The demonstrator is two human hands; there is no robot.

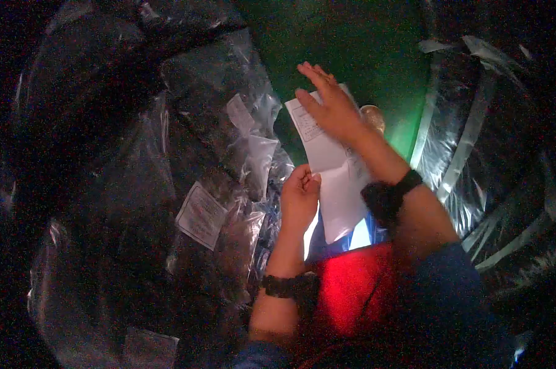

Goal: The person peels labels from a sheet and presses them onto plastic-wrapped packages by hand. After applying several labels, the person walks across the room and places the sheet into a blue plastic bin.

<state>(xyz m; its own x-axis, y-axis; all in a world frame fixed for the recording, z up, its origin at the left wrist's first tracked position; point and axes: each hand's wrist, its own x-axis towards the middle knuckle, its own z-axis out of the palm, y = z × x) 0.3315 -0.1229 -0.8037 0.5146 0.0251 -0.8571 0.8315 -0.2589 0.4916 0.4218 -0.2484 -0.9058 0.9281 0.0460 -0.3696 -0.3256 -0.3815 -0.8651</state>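
Observation:
A long white paper sheet [337,198] with a printed, boxed block of text near its top runs up the middle of the head view, creased about halfway. My left hand [301,194] pinches its left edge at the crease, thumb and fingers closed on it. Over the upper part of the sheet lies my right hand [333,114], its fingers stretched out toward the upper left. Both wrists carry dark bands. Just right of the right hand, a small brownish rounded thing [372,118] shows, partly covered by the forearm.
Clear plastic wrapping [124,178] over dark contents fills the left side, with a printed white label [201,215] on it. Behind the sheet is a green surface [352,37]. More shiny plastic [468,184] with pale strips rises at right. A brightly lit red cloth-like area [352,286] sits below.

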